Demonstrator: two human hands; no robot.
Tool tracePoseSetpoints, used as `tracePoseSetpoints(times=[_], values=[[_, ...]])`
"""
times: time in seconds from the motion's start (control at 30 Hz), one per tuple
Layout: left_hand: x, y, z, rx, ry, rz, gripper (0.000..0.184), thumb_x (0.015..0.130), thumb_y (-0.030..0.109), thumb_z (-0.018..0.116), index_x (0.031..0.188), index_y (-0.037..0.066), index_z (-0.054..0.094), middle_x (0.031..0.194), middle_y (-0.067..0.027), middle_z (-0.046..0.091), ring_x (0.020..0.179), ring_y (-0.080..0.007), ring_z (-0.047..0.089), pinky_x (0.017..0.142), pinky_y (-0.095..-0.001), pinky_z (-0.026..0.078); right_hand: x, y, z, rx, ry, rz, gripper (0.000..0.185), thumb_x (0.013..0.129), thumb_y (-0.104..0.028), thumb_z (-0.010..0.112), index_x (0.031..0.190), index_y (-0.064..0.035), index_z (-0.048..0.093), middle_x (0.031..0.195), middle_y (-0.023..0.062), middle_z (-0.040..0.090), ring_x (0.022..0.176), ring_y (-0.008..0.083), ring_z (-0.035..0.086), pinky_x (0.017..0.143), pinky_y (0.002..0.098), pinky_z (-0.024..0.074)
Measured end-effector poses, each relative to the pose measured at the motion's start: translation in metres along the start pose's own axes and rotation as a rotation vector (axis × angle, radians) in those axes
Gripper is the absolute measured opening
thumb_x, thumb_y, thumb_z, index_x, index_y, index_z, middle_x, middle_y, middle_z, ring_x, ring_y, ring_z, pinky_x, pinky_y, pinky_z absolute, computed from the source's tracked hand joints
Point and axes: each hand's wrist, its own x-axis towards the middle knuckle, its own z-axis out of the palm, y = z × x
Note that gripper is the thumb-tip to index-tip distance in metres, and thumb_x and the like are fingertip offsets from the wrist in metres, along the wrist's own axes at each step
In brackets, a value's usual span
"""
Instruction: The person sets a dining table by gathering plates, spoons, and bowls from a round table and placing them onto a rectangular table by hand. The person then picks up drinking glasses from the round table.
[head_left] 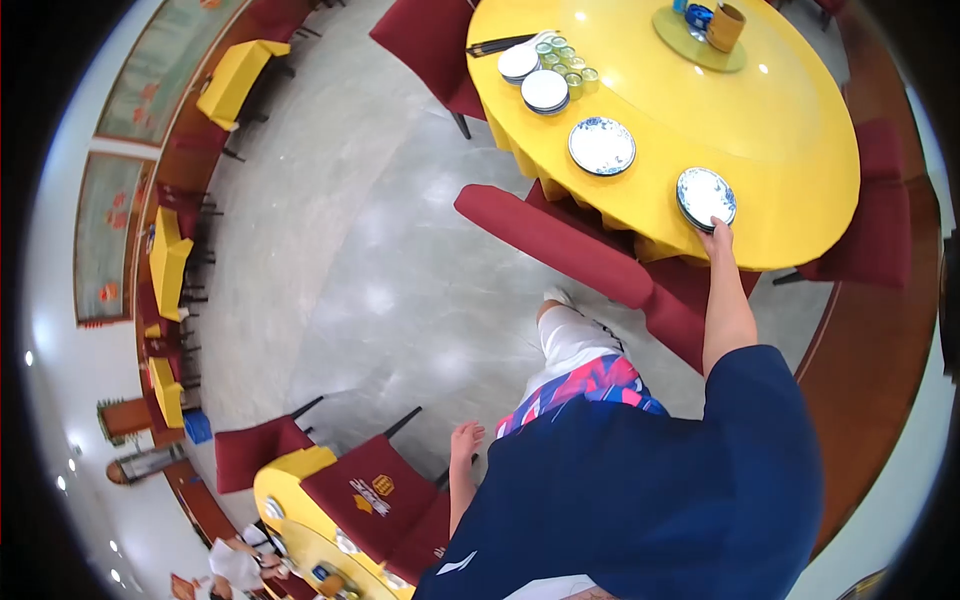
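My right hand (717,234) grips the near rim of a small stack of blue-and-white patterned plates (706,192), thumb on top. The stack is at the near edge of a round table with a yellow cloth (650,205); I cannot tell whether it rests on the cloth. To its left on the table is another patterned plate stack (602,146). Farther left are two stacks of small white dishes (545,90), with several greenish glasses (575,78) beside them. My left hand (467,440) hangs low at my side, holding nothing, its fingers loosely apart.
Dark red chairs (555,245) stand against the table's near side. A glass turntable (740,100) carries a brown container (726,27). Black chopsticks (500,45) lie at the left edge. Behind me, another person (235,565) is by a second yellow table (285,485).
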Motion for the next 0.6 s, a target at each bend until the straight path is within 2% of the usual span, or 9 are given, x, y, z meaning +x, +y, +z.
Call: tracePoseSetpoints(times=[0.07, 0.13, 0.23, 0.3, 0.4, 0.43, 0.5, 0.6], values=[[0.02, 0.037, 0.002, 0.032, 0.002, -0.012, 0.026, 0.088, 0.022, 0.049, 0.109, 0.008, 0.058, 0.094, -0.0077, 0.066, 0.08, -0.0149, 0.062, 0.066, -0.0291, 0.048, -0.004, 0.004, -0.015, 0.057, -0.005, 0.027, 0.046, 0.088, -0.003, 0.045, 0.131, 0.0017, 0.031, 0.129, 0.0215, 0.042, 0.116, 0.0359, 0.046, 0.093, 0.0528, 0.0433], [0.048, 0.09, -0.008, 0.047, 0.012, -0.008, 0.027, 0.088, 0.021, 0.048, 0.109, 0.008, 0.058, 0.096, -0.0079, 0.066, 0.081, -0.0152, 0.062, 0.067, -0.0295, 0.048, 0.002, 0.011, 0.002, 0.143, -0.073, 0.046, 0.046, 0.087, -0.002, 0.047, 0.131, 0.0007, 0.032, 0.129, 0.02, 0.042, 0.116, 0.035, 0.046, 0.095, 0.0523, 0.0428], [0.088, 0.131, -0.011, 0.076, -0.033, -0.09, 0.028, 0.088, 0.022, 0.048, 0.111, 0.008, 0.057, 0.097, -0.0078, 0.066, 0.084, -0.0158, 0.062, 0.07, -0.0302, 0.047, -0.006, 0.006, 0.028, 0.108, -0.041, 0.04, 0.044, 0.089, -0.003, 0.046, 0.13, 0.0017, 0.032, 0.128, 0.019, 0.042, 0.115, 0.0337, 0.047, 0.095, 0.051, 0.0436], [0.104, 0.154, -0.025, 0.119, -0.152, -0.125, 0.03, 0.089, 0.025, 0.047, 0.112, 0.009, 0.056, 0.097, -0.0083, 0.066, 0.085, -0.0158, 0.062, 0.069, -0.0305, 0.047, -0.016, 0.006, 0.044, 0.115, -0.095, 0.042, 0.045, 0.088, -0.006, 0.049, 0.13, -0.0011, 0.035, 0.126, 0.0171, 0.046, 0.113, 0.0301, 0.048, 0.097, 0.0485, 0.042], [0.122, 0.226, -0.038, 0.27, -0.17, -0.12, 0.032, 0.09, 0.029, 0.046, 0.113, 0.009, 0.055, 0.097, -0.0083, 0.066, 0.085, -0.0156, 0.061, 0.069, -0.031, 0.046, -0.023, 0.001, 0.083, 0.065, -0.087, 0.058, 0.044, 0.089, -0.01, 0.051, 0.129, -0.001, 0.036, 0.124, 0.016, 0.048, 0.112, 0.0286, 0.049, 0.098, 0.0464, 0.0413], [0.124, 0.239, -0.046, 0.288, -0.176, -0.129, 0.032, 0.09, 0.029, 0.046, 0.113, 0.009, 0.055, 0.097, -0.0083, 0.066, 0.085, -0.0156, 0.061, 0.069, -0.031, 0.046, -0.027, 0.001, 0.086, 0.076, -0.091, 0.058, 0.046, 0.088, -0.007, 0.051, 0.129, 0.0005, 0.034, 0.123, 0.0175, 0.048, 0.109, 0.0308, 0.051, 0.092, 0.047, 0.0452], [0.139, 0.287, -0.047, 0.227, -0.089, 0.003, 0.031, 0.091, 0.029, 0.046, 0.112, 0.008, 0.055, 0.095, -0.0082, 0.066, 0.084, -0.015, 0.061, 0.068, -0.0305, 0.046, -0.027, 0.002, 0.106, 0.085, -0.087, 0.062, 0.046, 0.088, -0.008, 0.051, 0.13, -0.0008, 0.034, 0.123, 0.0165, 0.048, 0.11, 0.0299, 0.051, 0.093, 0.0466, 0.0442], [0.14, 0.347, -0.033, 0.126, -0.054, 0.072, 0.029, 0.091, 0.026, 0.045, 0.112, 0.008, 0.055, 0.094, -0.0082, 0.065, 0.083, -0.0142, 0.061, 0.068, -0.0292, 0.046, -0.043, 0.0, 0.133, 0.082, -0.114, 0.06, 0.046, 0.088, -0.011, 0.051, 0.13, -0.0033, 0.035, 0.123, 0.0144, 0.049, 0.111, 0.0282, 0.05, 0.094, 0.0457, 0.0424]])
